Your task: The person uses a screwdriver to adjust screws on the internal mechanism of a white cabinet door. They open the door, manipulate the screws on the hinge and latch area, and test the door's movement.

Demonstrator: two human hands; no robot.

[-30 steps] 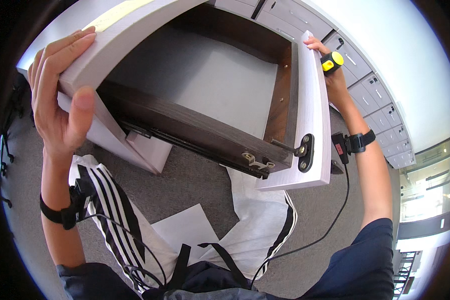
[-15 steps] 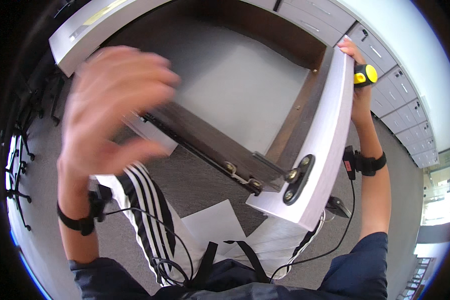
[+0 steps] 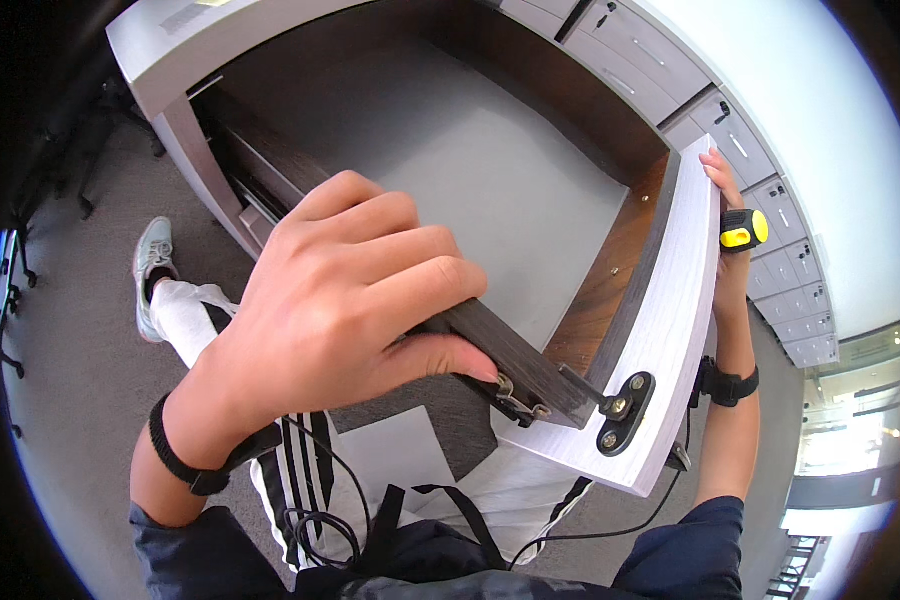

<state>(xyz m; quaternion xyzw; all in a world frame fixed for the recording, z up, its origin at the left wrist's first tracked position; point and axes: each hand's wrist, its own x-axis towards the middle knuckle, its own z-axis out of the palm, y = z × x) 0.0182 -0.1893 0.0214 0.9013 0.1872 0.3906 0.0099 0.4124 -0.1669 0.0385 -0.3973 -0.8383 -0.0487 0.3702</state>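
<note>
While the left hand (image 3: 340, 285) clamps its fingers over the dark side (image 3: 525, 360) of the drawer (image 3: 530, 190), the right hand (image 3: 735, 270) grips a yellow-and-black handle (image 3: 743, 230) and touches the pale front (image 3: 675, 300), maybe for steadiness. The drawer sticks out of the white cabinet (image 3: 155, 75).

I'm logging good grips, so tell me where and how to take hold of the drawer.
Take the drawer by its near side wall, probably best from above, fingers over the top edge and thumb on the outer face. That wall is narrow and straight with its top edge exposed, so a hand can straddle it, as the left hand appears to.
</note>
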